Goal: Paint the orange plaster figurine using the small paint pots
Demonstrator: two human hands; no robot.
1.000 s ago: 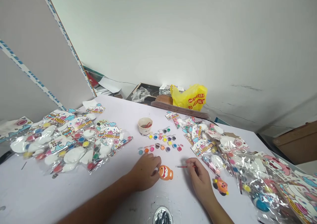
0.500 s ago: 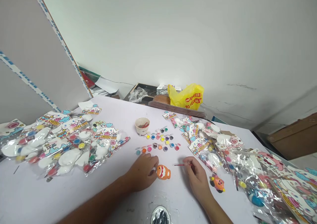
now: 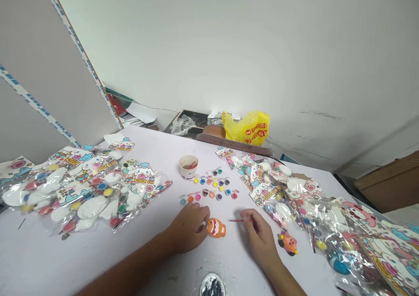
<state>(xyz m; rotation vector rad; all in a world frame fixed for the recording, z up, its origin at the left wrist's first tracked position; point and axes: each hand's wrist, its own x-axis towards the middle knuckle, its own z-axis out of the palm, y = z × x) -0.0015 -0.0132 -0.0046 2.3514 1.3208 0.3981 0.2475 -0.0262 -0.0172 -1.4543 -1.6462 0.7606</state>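
An orange figure (image 3: 216, 228) with white and red markings lies on the white table (image 3: 157, 261). My left hand (image 3: 190, 227) grips its left edge between thumb and fingers. To the right of the figure, my right hand (image 3: 258, 232) is closed on a thin red paintbrush (image 3: 236, 220), its tip pointing left and apart from the figure. Several small paint pots (image 3: 212, 195) stand in rows beyond the hands. Behind them is a paper cup (image 3: 188, 167) with a red stick in it. Another painted figure (image 3: 288, 243), orange with yellow and black parts, rests right of my right hand.
Clear bags of white figures and paints cover the left (image 3: 94, 206) and right (image 3: 330, 222) of the table. A round silvery object (image 3: 212, 285) lies at the near edge. Beyond the far edge sits a yellow plastic bag (image 3: 247, 129). A grey panel (image 3: 49, 60) stands at the left.
The brush tip has dipped slightly toward me and my right hand has shifted a little with it. My left hand still grips the orange figure.
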